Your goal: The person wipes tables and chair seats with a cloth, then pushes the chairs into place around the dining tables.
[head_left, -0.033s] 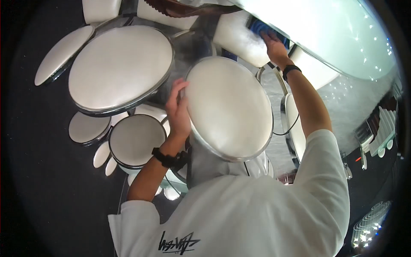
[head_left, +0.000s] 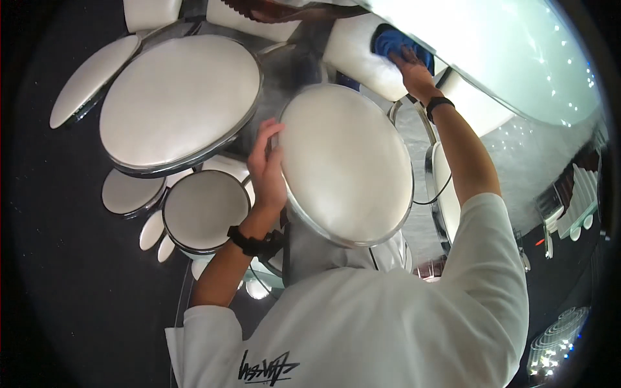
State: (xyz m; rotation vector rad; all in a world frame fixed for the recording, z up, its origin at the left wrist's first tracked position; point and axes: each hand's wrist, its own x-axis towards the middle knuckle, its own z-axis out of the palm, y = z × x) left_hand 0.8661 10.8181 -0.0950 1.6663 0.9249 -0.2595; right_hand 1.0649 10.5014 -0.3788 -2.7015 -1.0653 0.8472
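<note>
My right hand [head_left: 413, 72] reaches to the far right and presses a blue cloth [head_left: 392, 43] onto a white padded chair seat [head_left: 358, 57]. The cloth lies bunched under the fingers, close to the edge of a glossy pale tabletop. Just in front of me stands a chair with an oval white padded back [head_left: 347, 161] in a shiny metal rim. On the left side of that rim, my left hand [head_left: 267, 165] has its fingers curled around the edge; the fingertips rest against the padding. Dark bands circle both wrists.
The large glossy tabletop [head_left: 498, 48] overhangs the far right. Another oval-backed chair [head_left: 181, 100] stands left, with several more chairs around it, including a round-backed one [head_left: 206, 210]. A brown scalloped-edged object [head_left: 278, 11] lies at the far edge. Dark floor [head_left: 84, 271] spreads out left.
My right hand has shifted slightly left with the cloth, and more of the blue cloth shows. My left hand stays on the chair rim.
</note>
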